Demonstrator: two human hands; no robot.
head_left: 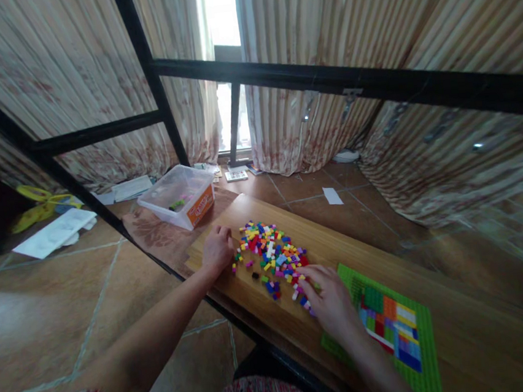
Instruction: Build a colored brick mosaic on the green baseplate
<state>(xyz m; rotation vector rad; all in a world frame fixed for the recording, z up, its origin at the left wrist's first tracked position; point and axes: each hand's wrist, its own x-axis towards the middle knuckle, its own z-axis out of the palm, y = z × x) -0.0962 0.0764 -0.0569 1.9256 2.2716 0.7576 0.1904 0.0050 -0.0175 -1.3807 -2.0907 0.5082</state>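
A loose heap of small multicoloured toy bricks [271, 247] lies spread over a wooden board [244, 210]. My left hand [219, 248] rests on the board at the heap's left edge, its fingers curled in; whatever they may hold is hidden. At the right end of the heap is my right hand [329, 294], thumb and fingers drawn together around a small yellow-green toy brick [317, 286]. Partly behind my right wrist lies a green baseplate [425, 334], with a patch of coloured bricks [389, 325] fitted on it.
Beyond the board's far left corner stands a clear plastic box [168, 189] with an orange label and a few bricks inside. A black metal frame [277, 71] crosses in front of the curtains [310, 25]. Papers [55, 234] and a white card [332, 196] lie on the tiled floor.
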